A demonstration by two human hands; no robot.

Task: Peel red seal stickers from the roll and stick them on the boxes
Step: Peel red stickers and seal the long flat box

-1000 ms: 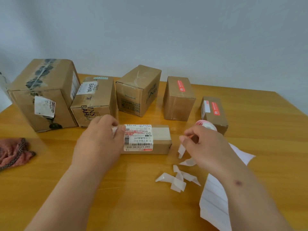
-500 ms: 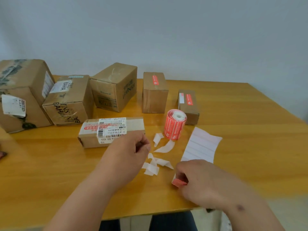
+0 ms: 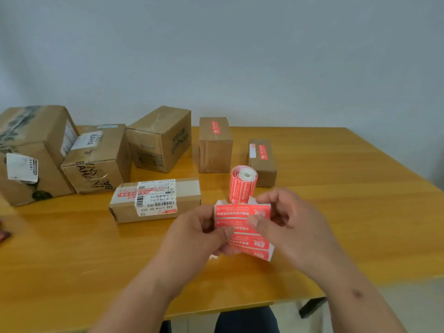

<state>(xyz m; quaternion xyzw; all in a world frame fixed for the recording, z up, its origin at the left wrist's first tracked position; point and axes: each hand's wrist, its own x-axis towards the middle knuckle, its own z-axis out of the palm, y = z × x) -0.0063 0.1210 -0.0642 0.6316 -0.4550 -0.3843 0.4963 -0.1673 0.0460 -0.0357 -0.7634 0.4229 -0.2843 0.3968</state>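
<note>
Presently a strip of red seal stickers point(image 3: 242, 227) is held above the wooden table point(image 3: 360, 212) by both hands. The left hand point(image 3: 199, 233) is curled around the strip's left edge, thumb on the front face, fingers behind. The right hand point(image 3: 288, 224) pinches the strip's upper right part between thumb and forefinger; the remaining fingers are loosely bent. The strip carries several stickers stacked one under another, and white backing is seen at its edges.

The sticker roll point(image 3: 242, 187) stands upright on the table just behind the held strip, red on the outside with a white core. Whether the strip is joined to the roll cannot be told.

A flat box with a white shipping label point(image 3: 156, 200) lies to the left of the hands; a red sticker is seen on its top near the left end. Behind the roll, a small tall box point(image 3: 215, 145) and a small low box point(image 3: 262, 162) each bear a red sticker on top. Three larger boxes are ranged further left: a printed box point(image 3: 161, 138), a box marked BAHA point(image 3: 98, 159) and a big box with a torn label point(image 3: 31, 152). No red sticker is made out on these three.
</note>
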